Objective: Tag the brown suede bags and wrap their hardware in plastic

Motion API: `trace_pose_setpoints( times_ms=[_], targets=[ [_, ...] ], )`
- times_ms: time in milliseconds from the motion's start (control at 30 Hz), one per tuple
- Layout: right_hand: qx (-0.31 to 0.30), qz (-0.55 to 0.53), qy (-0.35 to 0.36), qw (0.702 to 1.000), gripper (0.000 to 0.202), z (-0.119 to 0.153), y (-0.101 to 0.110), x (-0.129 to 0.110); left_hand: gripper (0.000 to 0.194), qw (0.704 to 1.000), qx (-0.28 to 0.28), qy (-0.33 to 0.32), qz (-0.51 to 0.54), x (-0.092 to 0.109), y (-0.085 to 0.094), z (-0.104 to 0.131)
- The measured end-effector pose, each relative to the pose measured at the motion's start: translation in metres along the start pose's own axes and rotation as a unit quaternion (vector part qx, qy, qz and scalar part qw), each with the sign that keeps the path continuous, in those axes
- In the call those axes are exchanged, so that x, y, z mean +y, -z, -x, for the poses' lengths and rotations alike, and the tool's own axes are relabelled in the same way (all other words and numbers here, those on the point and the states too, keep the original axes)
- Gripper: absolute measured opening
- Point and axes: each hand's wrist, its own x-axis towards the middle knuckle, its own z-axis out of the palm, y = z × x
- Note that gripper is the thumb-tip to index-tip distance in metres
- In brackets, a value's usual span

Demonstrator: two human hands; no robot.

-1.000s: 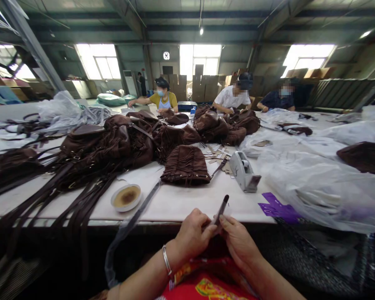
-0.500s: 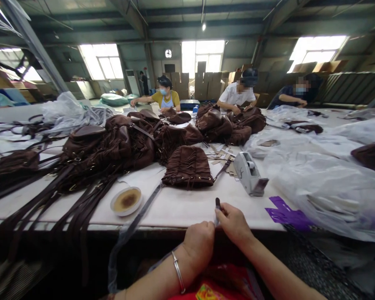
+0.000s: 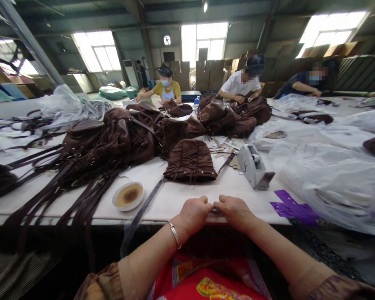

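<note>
My left hand [image 3: 196, 213], with a silver bangle at the wrist, is closed at the table's front edge. My right hand [image 3: 234, 211] is closed just beside it, and the fingertips of both nearly meet. Something small and dark shows between them, too hidden to name. Beyond the hands lies a dark brown fringed bag [image 3: 191, 161] with a row of eyelets. Its strap [image 3: 146, 204], partly in clear plastic, hangs over the front edge on the left. A grey tape dispenser [image 3: 253, 167] stands to the right of the bag.
A shallow dish [image 3: 128, 196] of yellowish-brown material sits left of the strap. Brown bags [image 3: 112, 137] with long straps are heaped behind it. Purple tape [image 3: 295, 208] and clear plastic [image 3: 328, 179] lie at right. Three people work across the table [image 3: 175, 204].
Both hands have moved up and level with each other, fingertips closer together. The dark strip that stuck up from my right hand no longer shows upright. The view has tilted down slightly.
</note>
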Motion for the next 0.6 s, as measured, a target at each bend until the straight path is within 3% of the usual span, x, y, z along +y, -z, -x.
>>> trace_pose_setpoints(
  times_ms=[267,433,533,600],
  targets=[
    [0.026,-0.110,0.027,0.993,0.019,-0.023,-0.013,0.010,0.015,0.997,-0.004,-0.075,0.014,-0.008,-0.011,-0.011],
    [0.041,-0.175,0.032,0.983,0.020,-0.033,-0.013,0.008,0.016,0.998,0.033,-0.022,0.045,-0.010,-0.019,-0.015],
    [0.076,-0.263,-0.004,0.962,0.017,-0.027,-0.015,0.011,0.019,0.997,0.060,-0.019,0.052,-0.011,-0.021,-0.014],
    [0.093,-0.350,-0.014,0.932,0.031,-0.018,-0.016,0.016,0.021,0.997,0.056,-0.028,0.047,-0.012,-0.022,-0.014]
  ],
)
